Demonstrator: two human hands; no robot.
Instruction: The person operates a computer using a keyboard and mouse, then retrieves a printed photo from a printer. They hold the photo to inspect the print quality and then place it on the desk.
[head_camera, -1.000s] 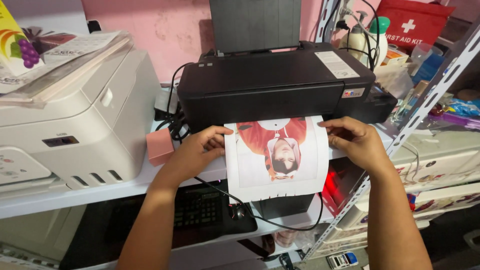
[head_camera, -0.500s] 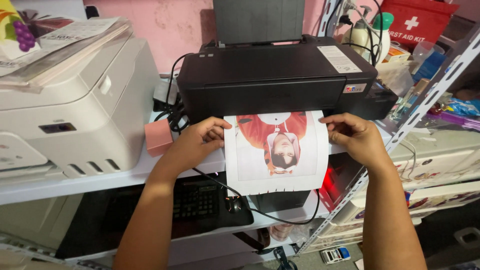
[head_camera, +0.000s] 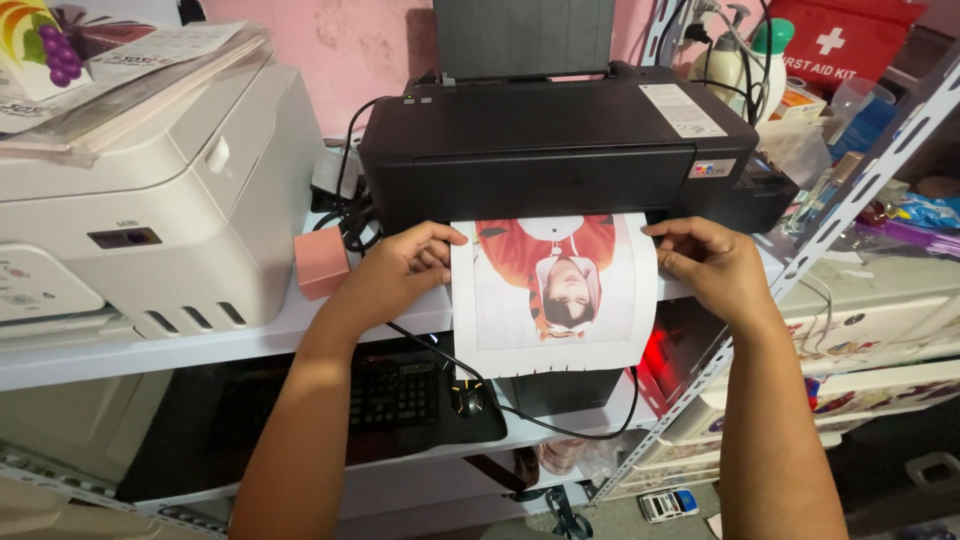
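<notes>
At the black printer's slot, both hands pinch the printed sheet, left hand and right hand at its side edges; more sheet hangs past the shelf edge than before.

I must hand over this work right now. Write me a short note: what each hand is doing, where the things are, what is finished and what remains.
Left hand: fingers pinch the left edge of the white printed photo sheet.
Right hand: fingers pinch the sheet's right edge.
Sheet: hangs from the front slot of the black desktop printer on the white shelf; its top edge is at the slot.
Done: the picture looks fully printed.
Left: draw the sheet clear of the printer, probably straight and level.
</notes>
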